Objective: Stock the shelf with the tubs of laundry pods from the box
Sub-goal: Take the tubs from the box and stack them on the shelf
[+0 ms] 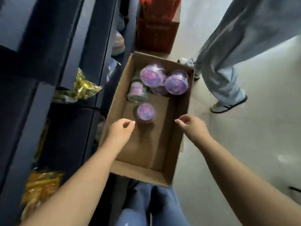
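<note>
Nothing can be read: the pink label [136, 88] on the tub [138, 96] lying on its side and the print on the red carton [156, 28] are both blurred

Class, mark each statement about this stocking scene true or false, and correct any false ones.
1. The cardboard box holds several tubs. True.
2. The left hand grips the nearest tub. False: it holds nothing and is beside that tub.
3. The right hand holds nothing. True.
4. The box is packed full. False: its near half is bare.
5. Nobody else is in view. False: another person's legs stand beyond the box.
</note>
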Demonstrator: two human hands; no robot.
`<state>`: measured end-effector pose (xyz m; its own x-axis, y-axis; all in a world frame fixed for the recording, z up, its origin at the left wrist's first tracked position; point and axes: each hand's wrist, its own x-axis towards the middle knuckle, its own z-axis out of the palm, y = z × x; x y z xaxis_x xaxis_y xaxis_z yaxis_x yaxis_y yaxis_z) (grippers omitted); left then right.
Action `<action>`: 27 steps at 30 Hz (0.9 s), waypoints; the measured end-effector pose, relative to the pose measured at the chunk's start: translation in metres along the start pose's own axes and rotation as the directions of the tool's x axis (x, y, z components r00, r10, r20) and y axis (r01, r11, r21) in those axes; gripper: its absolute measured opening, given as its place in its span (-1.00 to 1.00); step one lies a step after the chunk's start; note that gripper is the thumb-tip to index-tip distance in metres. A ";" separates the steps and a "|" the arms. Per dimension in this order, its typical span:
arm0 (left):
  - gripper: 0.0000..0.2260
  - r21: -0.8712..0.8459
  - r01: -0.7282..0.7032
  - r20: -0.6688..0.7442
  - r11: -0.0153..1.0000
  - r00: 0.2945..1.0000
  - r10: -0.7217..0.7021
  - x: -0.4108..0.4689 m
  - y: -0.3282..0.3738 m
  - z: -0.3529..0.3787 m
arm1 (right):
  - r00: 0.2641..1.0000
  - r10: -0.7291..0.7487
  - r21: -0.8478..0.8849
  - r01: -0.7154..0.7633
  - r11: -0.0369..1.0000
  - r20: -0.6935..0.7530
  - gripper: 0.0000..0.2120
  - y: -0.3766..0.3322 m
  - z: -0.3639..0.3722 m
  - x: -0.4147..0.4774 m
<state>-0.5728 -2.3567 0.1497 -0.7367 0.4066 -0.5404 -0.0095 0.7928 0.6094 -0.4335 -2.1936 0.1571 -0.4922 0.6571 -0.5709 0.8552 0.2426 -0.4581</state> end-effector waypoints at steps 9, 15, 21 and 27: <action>-0.52 -0.240 0.256 -0.001 0.936 0.965 -0.263 0.141 -0.037 0.110 | 0.973 -0.010 0.033 0.018 0.999 -0.229 -0.51 0.031 0.015 0.165; -0.14 0.032 0.230 0.096 0.973 0.968 -0.232 0.184 -0.048 0.166 | 0.936 -0.189 -0.211 0.128 0.969 -0.298 -0.27 0.019 0.021 0.243; 0.00 0.233 0.202 0.072 0.951 0.972 -0.224 0.195 -0.070 0.188 | 0.892 -0.232 -0.214 0.158 0.964 -0.389 -0.59 0.039 0.017 0.254; 0.01 0.350 -0.081 -0.008 0.933 0.996 0.089 0.197 -0.083 0.184 | 0.955 -0.126 0.149 0.170 0.974 -0.267 -0.73 0.041 0.025 0.200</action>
<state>-0.5926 -2.2592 -0.1135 -0.7403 0.4719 -0.4789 0.2869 0.8659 0.4097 -0.5012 -2.0703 0.0075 -0.5347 0.7878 -0.3057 0.7251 0.2420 -0.6447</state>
